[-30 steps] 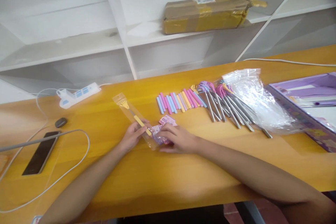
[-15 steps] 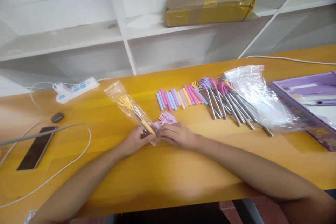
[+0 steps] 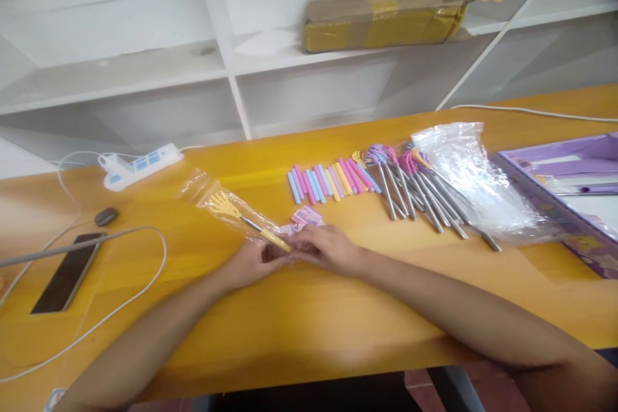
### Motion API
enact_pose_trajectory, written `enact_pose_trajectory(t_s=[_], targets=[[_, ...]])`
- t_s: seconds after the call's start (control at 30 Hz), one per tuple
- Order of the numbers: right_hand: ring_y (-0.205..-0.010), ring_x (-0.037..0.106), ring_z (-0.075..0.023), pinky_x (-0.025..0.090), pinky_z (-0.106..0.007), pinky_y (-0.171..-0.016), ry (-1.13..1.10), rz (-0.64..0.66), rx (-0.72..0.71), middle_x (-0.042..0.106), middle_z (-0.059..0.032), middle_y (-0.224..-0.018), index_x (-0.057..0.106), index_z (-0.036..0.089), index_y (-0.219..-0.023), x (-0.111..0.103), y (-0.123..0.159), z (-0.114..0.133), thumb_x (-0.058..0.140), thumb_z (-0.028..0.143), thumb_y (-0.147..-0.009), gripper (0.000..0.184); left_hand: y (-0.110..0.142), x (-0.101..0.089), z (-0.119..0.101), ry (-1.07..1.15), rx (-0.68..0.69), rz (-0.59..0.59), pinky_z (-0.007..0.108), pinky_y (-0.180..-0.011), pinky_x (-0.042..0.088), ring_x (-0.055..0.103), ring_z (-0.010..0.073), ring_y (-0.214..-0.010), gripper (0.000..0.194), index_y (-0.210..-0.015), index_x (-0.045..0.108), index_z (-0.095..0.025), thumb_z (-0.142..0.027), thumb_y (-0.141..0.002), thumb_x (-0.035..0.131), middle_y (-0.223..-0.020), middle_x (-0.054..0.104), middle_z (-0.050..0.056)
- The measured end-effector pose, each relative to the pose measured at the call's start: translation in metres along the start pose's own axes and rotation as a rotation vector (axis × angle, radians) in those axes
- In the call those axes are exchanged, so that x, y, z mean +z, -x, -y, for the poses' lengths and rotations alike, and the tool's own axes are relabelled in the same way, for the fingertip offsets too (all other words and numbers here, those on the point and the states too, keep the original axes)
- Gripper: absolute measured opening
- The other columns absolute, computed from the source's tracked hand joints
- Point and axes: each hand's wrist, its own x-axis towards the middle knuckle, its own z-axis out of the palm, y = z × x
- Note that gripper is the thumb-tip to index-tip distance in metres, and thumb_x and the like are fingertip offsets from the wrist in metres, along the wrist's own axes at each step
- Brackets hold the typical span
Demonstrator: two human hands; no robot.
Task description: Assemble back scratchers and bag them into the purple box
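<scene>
Inside crinkled plastic (image 3: pixel 253 213), yellow claw-tipped scratcher (image 3: pixel 250 226).

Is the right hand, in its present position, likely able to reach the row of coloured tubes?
Probably yes: the coloured tubes lie just beyond the right hand, with only small printed cards partly between, though that hand seems busy at the bagged stick.

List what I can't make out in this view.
Head view:
Lower end of the clear bag: mostly hidden by the left hand and right hand.
Print on the pink cards: too small and blurred.
Right side of the purple box: cut off by the right edge.
</scene>
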Motion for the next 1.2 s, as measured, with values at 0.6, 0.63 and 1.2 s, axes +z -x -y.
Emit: enact_pose_trajectory(t_s=[0.6,0.63,1.2], targets=[[-0.062,0.057,-0.008,0.043,-0.019,-0.062,-0.196,0.196,0.118,0.068,0.0023,-0.081,0.053,0.017,-0.14,0.0,0.005,-0.004,0.059,0.041,-0.11,0.04,0.002,-0.002,-0.009,-0.008,0.098,0.048,0.03,-0.072,0.058,0.071,0.0226,-0.078,0.025,-0.105,0.082,-0.023,-0.042,-0.089,0.08,-0.088,0.078,0.005],[-0.062,0.057,-0.0081,0.043,-0.019,-0.062,-0.198,0.209,0.11,0.068,0.0021,-0.081,0.052,0.017,-0.141,0.0,0.005,-0.004,0.059,0.041,-0.109,0.04,0.002,-0.002,-0.009,-0.013,0.09,0.062,0.03,-0.074,0.058,0.071,0.023,-0.08,0.024,-0.106,0.083,-0.024,-0.042,-0.09,0.08,-0.09,0.079,0.006],[-0.059,0.053,-0.0068,0.044,-0.017,-0.058,-0.263,0.171,0.072,0.069,0.0027,-0.088,0.025,0.022,-0.165,0.001,0.006,-0.002,0.063,0.023,-0.102,0.074,0.003,-0.003,-0.01,-0.288,0.115,0.203,0.026,-0.074,0.057,0.066,0.0171,-0.08,0.015,-0.104,0.072,-0.019,-0.023,-0.091,0.066,-0.095,0.072,0.004]])
